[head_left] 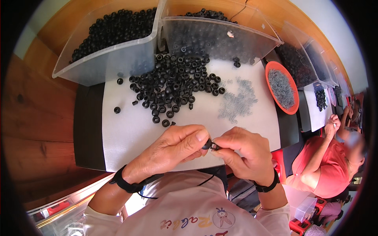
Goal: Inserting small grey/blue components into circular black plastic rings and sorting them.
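Note:
My left hand (173, 145) is closed, pinching a round black cord-lock body (206, 144) between thumb and fingers. Opposite it, my right hand (246, 151) pinches a small black cord-lock plunger (215, 146), which meets or nearly meets the round body; fingers hide whether it has entered. Both hands are over the near edge of the white work surface (130, 145). Beyond them lies a heap of black cord-lock parts (169, 86), most of them round with a hole. To its right, many tiny clear-grey coils that look like springs (238, 98) are spread out.
Two translucent bins, one at left (130, 59) and one at right (220, 37), hold more black parts behind the heap. An orange bowl (290, 111) of grey springs stands at the right. Farther right, another person in a coral top (321, 169) sits at a table.

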The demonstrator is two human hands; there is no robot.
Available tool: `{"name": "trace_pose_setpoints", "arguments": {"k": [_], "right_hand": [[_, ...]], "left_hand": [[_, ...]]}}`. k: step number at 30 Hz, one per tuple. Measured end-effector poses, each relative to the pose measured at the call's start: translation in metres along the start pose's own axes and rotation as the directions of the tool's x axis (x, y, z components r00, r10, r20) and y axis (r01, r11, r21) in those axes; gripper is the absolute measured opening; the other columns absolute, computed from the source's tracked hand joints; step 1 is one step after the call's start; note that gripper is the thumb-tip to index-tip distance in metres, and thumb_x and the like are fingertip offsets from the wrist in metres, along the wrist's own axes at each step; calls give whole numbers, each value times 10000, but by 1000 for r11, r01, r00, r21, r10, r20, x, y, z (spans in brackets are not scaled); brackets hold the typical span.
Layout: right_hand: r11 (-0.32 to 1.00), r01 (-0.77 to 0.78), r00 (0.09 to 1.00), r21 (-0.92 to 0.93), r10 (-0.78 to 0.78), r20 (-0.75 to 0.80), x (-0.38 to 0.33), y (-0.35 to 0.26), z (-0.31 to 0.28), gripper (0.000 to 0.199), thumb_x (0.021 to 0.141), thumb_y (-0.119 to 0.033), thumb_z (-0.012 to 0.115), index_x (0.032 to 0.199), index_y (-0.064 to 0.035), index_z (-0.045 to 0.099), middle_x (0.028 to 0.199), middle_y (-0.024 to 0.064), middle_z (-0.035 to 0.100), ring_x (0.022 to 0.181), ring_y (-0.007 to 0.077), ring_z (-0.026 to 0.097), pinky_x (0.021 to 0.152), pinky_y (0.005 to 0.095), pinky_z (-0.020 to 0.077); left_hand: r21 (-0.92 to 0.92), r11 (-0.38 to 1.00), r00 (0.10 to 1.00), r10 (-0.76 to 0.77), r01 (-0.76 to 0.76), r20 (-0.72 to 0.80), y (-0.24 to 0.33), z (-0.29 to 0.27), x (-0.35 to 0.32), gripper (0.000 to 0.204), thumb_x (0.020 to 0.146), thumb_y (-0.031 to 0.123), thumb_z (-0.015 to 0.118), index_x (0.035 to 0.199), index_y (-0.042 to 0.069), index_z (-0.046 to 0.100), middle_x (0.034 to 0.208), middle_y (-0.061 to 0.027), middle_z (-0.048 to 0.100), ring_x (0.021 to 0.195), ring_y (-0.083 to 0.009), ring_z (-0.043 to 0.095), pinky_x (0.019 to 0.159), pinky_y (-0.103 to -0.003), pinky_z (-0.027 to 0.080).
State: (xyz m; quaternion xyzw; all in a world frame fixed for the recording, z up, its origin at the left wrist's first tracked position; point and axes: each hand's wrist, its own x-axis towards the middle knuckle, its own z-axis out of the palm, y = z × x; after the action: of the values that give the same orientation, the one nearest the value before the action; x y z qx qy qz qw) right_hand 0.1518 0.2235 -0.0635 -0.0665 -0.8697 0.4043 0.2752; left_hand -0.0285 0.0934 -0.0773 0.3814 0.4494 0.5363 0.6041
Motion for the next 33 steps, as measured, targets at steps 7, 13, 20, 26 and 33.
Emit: {"name": "trace_pose_setpoints", "arguments": {"k": [7, 13, 20, 26, 33], "right_hand": [[991, 129, 988, -39, -132, -83, -7, 7, 11, 326, 791, -92, 863, 1064, -50, 689, 821, 106, 712, 617, 220, 689, 504, 291, 492], [988, 126, 992, -90, -128, -16, -8, 2, 8, 341, 775, -82, 875, 1054, -55, 680, 811, 106, 700, 602, 239, 684, 497, 302, 495], [984, 121, 993, -127, -120, 18, -9, -3, 5, 379, 734, -85, 900, 1033, -58, 669, 793, 99, 690, 599, 243, 680, 491, 313, 496], [980, 128, 991, -154, -121, 54, -8, -9, 1, 387, 714, -91, 910, 1010, -54, 663, 783, 97, 685, 594, 249, 677, 488, 317, 496], [991, 107, 992, -79, -101, 70, -6, -7, 0, 367, 725, -120, 907, 997, -59, 668, 785, 86, 677, 562, 245, 649, 491, 313, 488]], "left_hand": [[120, 992, 1000, 23, -24, 11, 1, -2, -1, 485, 1105, 445, 444, 899, 37, 607, 722, 25, 485, 646, -59, 395, 563, -243, 332], [226, 972, 998, 65, -69, 28, 6, -4, 1, 515, 1107, 437, 439, 831, 16, 544, 685, -5, 466, 646, -104, 400, 586, -288, 357], [287, 956, 997, 44, -61, 64, 14, -6, 2, 533, 1102, 446, 451, 803, 10, 521, 683, -32, 469, 662, -133, 403, 612, -319, 383], [320, 946, 991, 15, -58, 134, 17, -11, 3, 532, 1099, 448, 457, 811, 4, 521, 694, -54, 470, 663, -153, 398, 616, -327, 387], [317, 944, 987, 43, -90, 153, 11, -11, 2, 545, 1100, 456, 444, 809, 1, 519, 700, -51, 476, 668, -150, 405, 629, -328, 390]]}}
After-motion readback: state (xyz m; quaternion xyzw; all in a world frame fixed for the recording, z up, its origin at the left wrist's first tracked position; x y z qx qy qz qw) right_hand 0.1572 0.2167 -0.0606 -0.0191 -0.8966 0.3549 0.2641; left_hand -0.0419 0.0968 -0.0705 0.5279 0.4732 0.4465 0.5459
